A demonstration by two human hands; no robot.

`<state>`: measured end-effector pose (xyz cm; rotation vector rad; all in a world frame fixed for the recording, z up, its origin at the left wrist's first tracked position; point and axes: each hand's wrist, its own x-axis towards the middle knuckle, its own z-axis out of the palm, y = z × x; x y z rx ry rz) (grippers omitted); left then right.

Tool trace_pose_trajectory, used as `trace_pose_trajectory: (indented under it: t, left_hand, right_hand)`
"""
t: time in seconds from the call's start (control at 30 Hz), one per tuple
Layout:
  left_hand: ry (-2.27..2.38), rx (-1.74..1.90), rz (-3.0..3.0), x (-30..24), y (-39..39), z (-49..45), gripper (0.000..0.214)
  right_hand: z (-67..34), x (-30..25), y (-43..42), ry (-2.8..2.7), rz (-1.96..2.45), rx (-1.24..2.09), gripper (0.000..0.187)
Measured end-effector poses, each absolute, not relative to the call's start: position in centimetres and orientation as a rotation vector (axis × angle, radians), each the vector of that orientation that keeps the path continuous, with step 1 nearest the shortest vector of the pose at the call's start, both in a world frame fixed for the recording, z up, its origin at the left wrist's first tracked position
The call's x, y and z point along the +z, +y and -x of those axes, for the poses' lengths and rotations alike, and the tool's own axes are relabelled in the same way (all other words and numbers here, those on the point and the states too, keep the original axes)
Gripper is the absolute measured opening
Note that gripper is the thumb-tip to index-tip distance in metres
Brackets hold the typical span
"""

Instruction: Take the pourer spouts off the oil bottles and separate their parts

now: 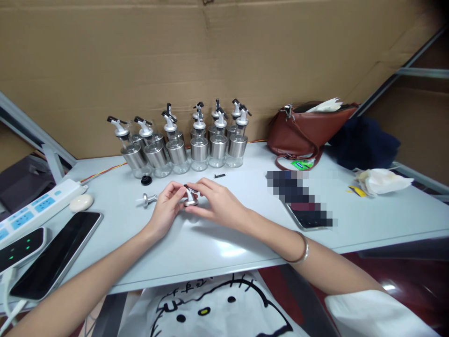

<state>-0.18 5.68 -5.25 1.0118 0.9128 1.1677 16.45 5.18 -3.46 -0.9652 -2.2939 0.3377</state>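
Between both hands, just above the table (140, 262), is a silver pourer spout (191, 198) with a black lever at its top. My left hand (167, 206) closes on its left side, thumb and fingertips at the lever. From the right, my right hand (217, 199) pinches it, fingers at the top and thumb near the base. Left of my left hand lies another silver spout (149, 200) on its side. A round black stopper (146, 180) and a small black lever piece (220, 176) lie farther back on the table.
Glass bottles with steel bands (199, 152), most topped by spouts, stand in rows at the back. To the left are a power strip (38, 206), a phone (58, 255) and a white round case (81, 202). A brown bag (308, 126) and crumpled tissue (382, 181) sit right.
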Motion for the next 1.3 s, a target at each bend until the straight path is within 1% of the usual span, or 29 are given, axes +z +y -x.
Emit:
trace_pose_trajectory:
  t: [0.07, 0.1, 0.23, 0.53, 0.93, 1.1, 1.3]
  left_hand:
    - [0.913, 1.169, -1.005, -5.2, 5.7, 0.2, 0.037]
    - [0.916, 1.171, -0.996, -5.1, 5.6, 0.1, 0.038]
    - [0.906, 1.168, -0.964, -4.9, 5.4, 0.0, 0.036]
    - [0.849, 1.14, -0.912, -4.9, 5.4, 0.1, 0.028]
    - [0.898, 1.12, -1.064, -5.1, 5.7, 0.1, 0.032]
    - [1.039, 1.112, -1.254, -5.4, 6.0, 0.6, 0.026]
    - [1.142, 1.069, -1.48, -4.7, 5.6, 0.8, 0.024]
  right_hand:
    - [-16.3, -3.5, 5.1, -2.335, 1.009, 0.344, 0.053]
    - [-16.3, -3.6, 5.1, -2.338, 1.026, 0.361, 0.054]
    - [-16.1, -4.0, 5.1, -2.291, 1.029, 0.495, 0.051]
    - [-16.0, -4.5, 5.1, -2.212, 1.04, 0.66, 0.053]
    - [-16.1, -4.5, 5.3, -2.196, 1.067, 0.621, 0.052]
    - [-16.1, -4.5, 5.3, -2.204, 1.069, 0.632, 0.054]
    - [-16.5, -3.8, 5.1, -2.325, 1.135, 0.417, 0.05]
